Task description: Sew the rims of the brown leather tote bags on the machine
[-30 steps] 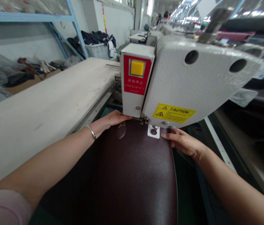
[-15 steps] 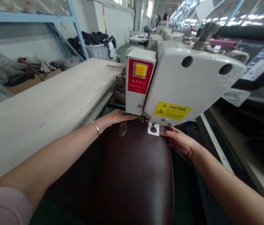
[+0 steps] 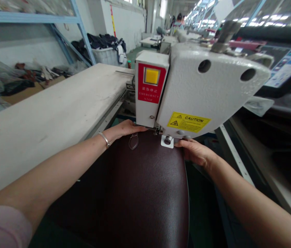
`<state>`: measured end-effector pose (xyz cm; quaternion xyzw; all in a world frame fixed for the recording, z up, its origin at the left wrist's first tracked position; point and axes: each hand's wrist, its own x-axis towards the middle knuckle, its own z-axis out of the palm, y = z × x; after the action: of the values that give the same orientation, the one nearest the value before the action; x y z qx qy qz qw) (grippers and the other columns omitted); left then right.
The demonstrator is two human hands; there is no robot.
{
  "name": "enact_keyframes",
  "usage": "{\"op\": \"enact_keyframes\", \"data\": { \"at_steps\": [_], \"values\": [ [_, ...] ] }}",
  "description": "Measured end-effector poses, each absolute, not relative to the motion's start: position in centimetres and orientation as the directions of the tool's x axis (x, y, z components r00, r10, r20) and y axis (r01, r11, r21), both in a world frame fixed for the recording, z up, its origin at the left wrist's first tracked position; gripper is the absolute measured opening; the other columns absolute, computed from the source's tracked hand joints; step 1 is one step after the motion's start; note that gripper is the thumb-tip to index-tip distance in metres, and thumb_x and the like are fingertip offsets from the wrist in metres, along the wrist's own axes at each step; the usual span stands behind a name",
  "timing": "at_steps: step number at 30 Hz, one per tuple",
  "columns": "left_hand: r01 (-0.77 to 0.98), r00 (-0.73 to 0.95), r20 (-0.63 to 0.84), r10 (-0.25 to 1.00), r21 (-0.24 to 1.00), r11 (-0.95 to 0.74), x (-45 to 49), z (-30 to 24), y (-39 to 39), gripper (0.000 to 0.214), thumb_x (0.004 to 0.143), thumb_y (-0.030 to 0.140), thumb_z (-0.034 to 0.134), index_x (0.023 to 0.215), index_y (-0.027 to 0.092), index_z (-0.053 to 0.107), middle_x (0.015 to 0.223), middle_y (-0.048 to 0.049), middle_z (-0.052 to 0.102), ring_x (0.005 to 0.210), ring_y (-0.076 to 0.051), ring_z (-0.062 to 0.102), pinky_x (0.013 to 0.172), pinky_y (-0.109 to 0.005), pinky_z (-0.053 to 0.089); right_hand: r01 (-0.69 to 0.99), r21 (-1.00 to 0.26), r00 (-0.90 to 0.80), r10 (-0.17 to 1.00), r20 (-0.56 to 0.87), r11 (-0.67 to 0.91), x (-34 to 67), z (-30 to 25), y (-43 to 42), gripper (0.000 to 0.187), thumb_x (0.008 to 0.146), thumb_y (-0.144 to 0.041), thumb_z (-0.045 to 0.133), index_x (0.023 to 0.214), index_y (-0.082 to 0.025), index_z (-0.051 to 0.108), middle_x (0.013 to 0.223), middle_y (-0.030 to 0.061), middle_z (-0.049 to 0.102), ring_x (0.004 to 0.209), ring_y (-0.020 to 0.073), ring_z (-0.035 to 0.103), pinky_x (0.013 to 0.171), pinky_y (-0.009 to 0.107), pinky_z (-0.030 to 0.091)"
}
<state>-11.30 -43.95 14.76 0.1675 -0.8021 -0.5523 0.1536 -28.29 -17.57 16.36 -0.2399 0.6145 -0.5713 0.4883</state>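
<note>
A dark maroon leather piece runs from me up under the white sewing machine head. My left hand lies flat on its far left part, fingers stretched toward the needle area beside a small stitched loop. My right hand rests on the leather's right edge with its fingers pointing at the white presser plate. A bracelet sits on my left wrist. Both hands press the leather; neither grips anything.
A red emergency-stop box with a yellow button sits on the machine's left face, a yellow caution label below. A long white table lies to the left. A screen is at right. A bin of dark cloth stands behind.
The view has shifted slightly. My right hand has edged up closer under the machine head by the presser plate; my left hand stays in place on the leather.
</note>
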Motion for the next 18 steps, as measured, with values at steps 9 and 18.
{"op": "enact_keyframes", "data": {
  "at_steps": [9, 18],
  "values": [
    [-0.171, -0.906, 0.004, -0.424, 0.911, 0.376, -12.5, 15.4, -42.3, 0.048, 0.07, 0.048, 0.079, 0.104, 0.014, 0.073, 0.099, -0.0092, 0.076, 0.112, -0.029, 0.065, 0.097, -0.04, 0.052, 0.292, -0.925, -0.404, -0.845, -0.35, 0.244, -28.8, 17.0, -16.2, 0.052, 0.066, -0.022, 0.076, 0.116, -0.026, 0.064, 0.123, 0.0047, 0.071, 0.104, 0.027, 0.068, 0.08, 0.04, 0.058],
    [-0.224, -0.893, 0.027, -0.45, 0.84, 0.495, -11.2, 14.8, -43.9, 0.047, 0.076, 0.051, 0.076, 0.091, 0.006, 0.07, 0.072, -0.007, 0.07, 0.099, -0.025, 0.064, 0.09, -0.037, 0.049, 0.308, -0.924, -0.4, -0.851, -0.341, 0.226, -27.8, 16.7, -17.3, 0.05, 0.065, -0.02, 0.076, 0.113, -0.025, 0.062, 0.12, 0.0046, 0.071, 0.102, 0.0258, 0.068, 0.086, 0.043, 0.056]
  ]
}}
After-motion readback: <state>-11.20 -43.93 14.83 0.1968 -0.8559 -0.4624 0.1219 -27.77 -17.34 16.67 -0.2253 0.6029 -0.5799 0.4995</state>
